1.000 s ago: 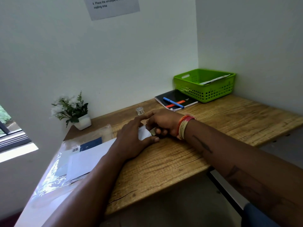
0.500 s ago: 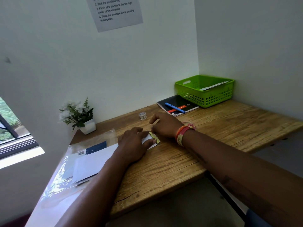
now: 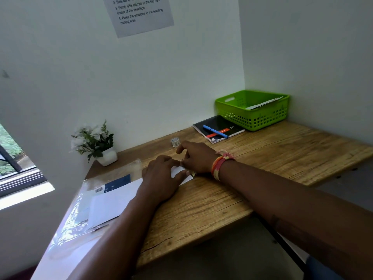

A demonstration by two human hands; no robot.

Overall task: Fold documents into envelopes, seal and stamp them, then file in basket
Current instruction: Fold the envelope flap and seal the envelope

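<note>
A white envelope [image 3: 116,201] lies flat on the wooden desk [image 3: 212,207], partly on a clear plastic sleeve. My left hand [image 3: 161,175] rests palm down on its right end and pins it to the desk. My right hand [image 3: 196,157], with coloured bands at the wrist, is curled over the envelope's right corner with its fingertips touching my left fingers. A yellowish edge of a stamp [image 3: 193,174] peeks out under that hand. The green basket [image 3: 252,116] stands in the far right corner with papers inside.
A black notebook [image 3: 219,129] with a blue pen [image 3: 215,131] lies in front of the basket. A small clear container [image 3: 175,142] stands just beyond my right hand. A potted white flower [image 3: 94,143] stands at the back left. An instruction sheet [image 3: 139,13] hangs on the wall.
My right hand has shifted over the envelope's corner, so it covers most of the stamp. My left hand stays pressed on the envelope. The camera tilted down a little.
</note>
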